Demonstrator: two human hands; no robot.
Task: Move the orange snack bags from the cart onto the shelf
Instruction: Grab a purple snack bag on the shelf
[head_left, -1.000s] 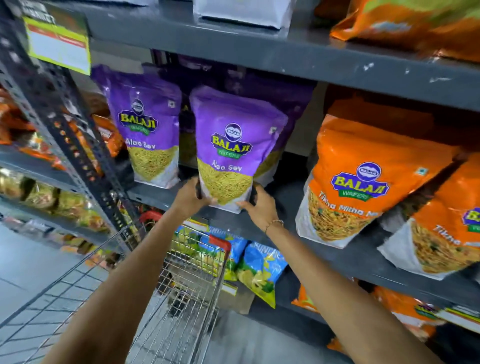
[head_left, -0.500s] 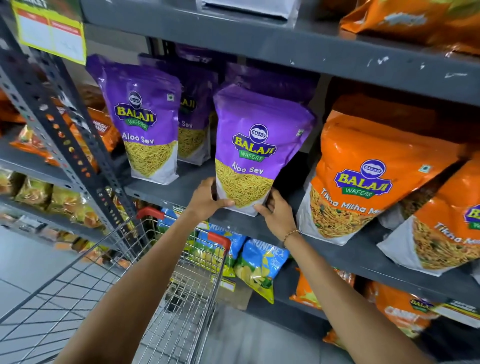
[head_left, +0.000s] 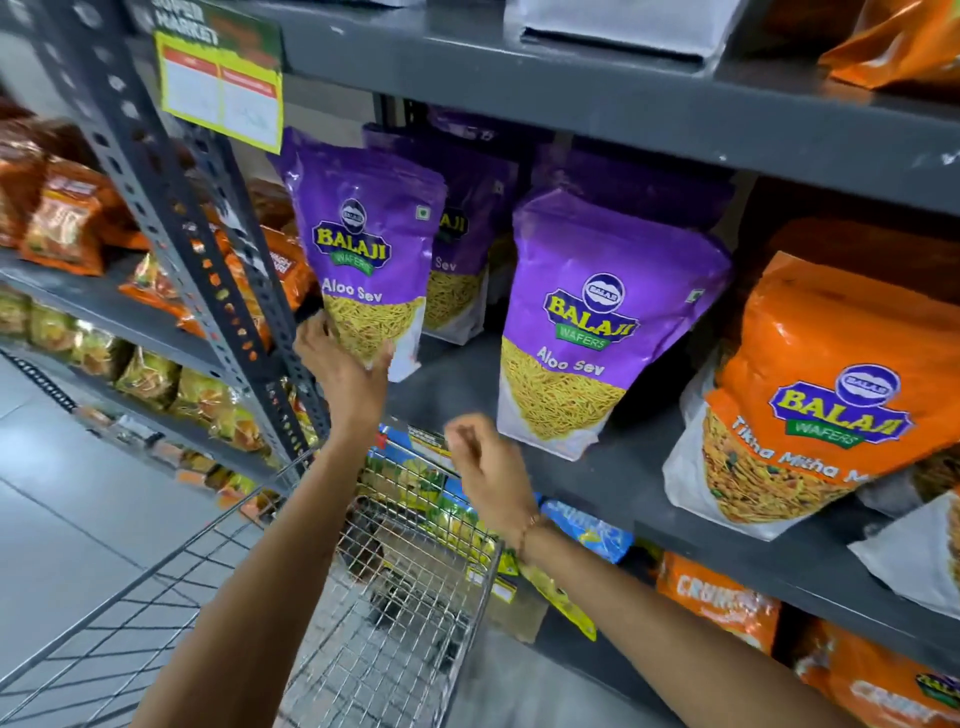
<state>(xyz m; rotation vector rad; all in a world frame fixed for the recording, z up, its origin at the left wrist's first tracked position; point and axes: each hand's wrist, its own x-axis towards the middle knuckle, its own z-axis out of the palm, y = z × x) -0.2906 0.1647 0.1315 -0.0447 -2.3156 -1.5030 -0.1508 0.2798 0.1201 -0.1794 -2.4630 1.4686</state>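
My left hand (head_left: 345, 371) grips the bottom left corner of a purple Aloo Sev bag (head_left: 366, 260) standing at the left end of the grey shelf (head_left: 623, 483). My right hand (head_left: 483, 467) hangs in the air before the shelf edge, fingers loosely bent, holding nothing. A second purple Aloo Sev bag (head_left: 597, 322) stands upright just up and right of it. Orange Tikha Mitha bags (head_left: 831, 384) lean on the same shelf at the right. The wire cart (head_left: 395, 597) is under my arms; I see no orange bags in it.
A perforated steel upright (head_left: 171, 208) with a yellow price label (head_left: 223, 88) stands left of my left hand. More purple bags (head_left: 467, 234) sit behind. Blue and yellow packets (head_left: 587, 525) and orange bags (head_left: 722, 597) fill the lower shelf. Upper shelf overhangs closely.
Both hands let go of the right purple bag, which now stands on the shelf. My left hand moved left onto the other purple bag; my right hand drew back.
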